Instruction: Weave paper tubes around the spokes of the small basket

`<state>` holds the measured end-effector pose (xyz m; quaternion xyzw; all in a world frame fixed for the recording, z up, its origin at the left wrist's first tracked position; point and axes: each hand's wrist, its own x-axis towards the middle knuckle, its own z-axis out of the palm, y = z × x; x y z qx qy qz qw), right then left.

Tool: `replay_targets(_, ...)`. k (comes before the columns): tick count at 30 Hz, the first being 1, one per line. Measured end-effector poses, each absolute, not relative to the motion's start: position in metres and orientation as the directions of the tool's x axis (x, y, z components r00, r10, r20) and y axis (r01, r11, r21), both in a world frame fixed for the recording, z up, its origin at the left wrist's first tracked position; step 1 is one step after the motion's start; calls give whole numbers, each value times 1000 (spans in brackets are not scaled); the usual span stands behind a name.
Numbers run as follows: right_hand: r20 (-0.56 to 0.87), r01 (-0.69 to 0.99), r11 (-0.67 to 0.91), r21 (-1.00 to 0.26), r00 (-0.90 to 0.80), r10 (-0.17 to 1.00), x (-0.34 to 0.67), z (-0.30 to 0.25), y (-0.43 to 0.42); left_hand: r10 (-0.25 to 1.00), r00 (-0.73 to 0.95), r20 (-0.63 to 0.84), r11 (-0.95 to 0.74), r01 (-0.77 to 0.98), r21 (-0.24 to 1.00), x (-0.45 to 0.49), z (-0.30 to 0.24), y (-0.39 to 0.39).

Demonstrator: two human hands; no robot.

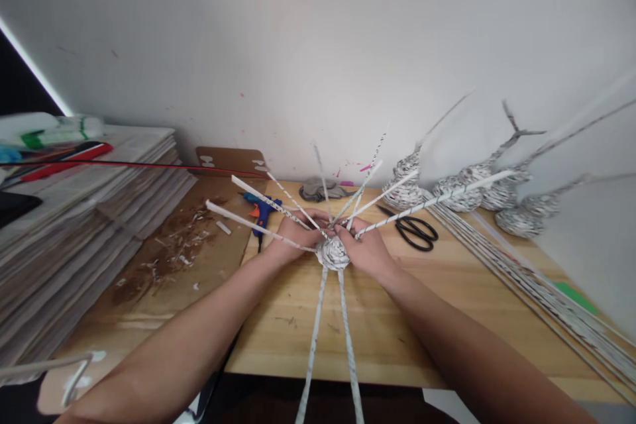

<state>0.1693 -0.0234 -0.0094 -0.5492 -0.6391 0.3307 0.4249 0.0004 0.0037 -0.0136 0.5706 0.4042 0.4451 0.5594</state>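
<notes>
A small round weave of rolled newspaper tubes is between my two hands above the wooden table. Long paper tubes fan out from it on all sides, two of them pointing down towards me past the table's front edge. My left hand grips its far left side, with fingers curled in among the tubes. On the right side my right hand holds it, thumb and fingers closed near the tube bases. Some fingertips are hidden behind the tubes and the weave.
Black-handled scissors and a blue glue gun lie nearby on the wooden table. Finished woven paper shapes stand along the wall at right, near a bundle of long paper tubes. Stacked newspapers rise at left.
</notes>
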Motion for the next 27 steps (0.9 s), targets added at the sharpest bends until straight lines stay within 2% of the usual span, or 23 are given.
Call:
replay_targets(7, 181, 297, 206, -932, -108, 977, 167, -12, -25, 987, 79, 138, -148, 132, 980, 3, -8, -4)
replay_targets(15, 183, 67, 176, -982, 118, 976, 160, -5, -29, 983, 5, 184, -181, 212, 960, 5, -1, -8)
replay_targets(20, 198, 12, 198, -980, 60, 978, 157, 1, -36, 985, -8, 171, -167, 164, 972, 3, 0, -5)
replay_targets(25, 52, -19, 53, -998, 49, 997, 156, -1, -34, 984, -11, 178, -175, 127, 976, 3, -4, -2)
replay_targets(27, 38, 11, 37, -999, 70, 997, 157, -3, -31, 980, 2, 197, -196, 127, 972, 4, -4, -3)
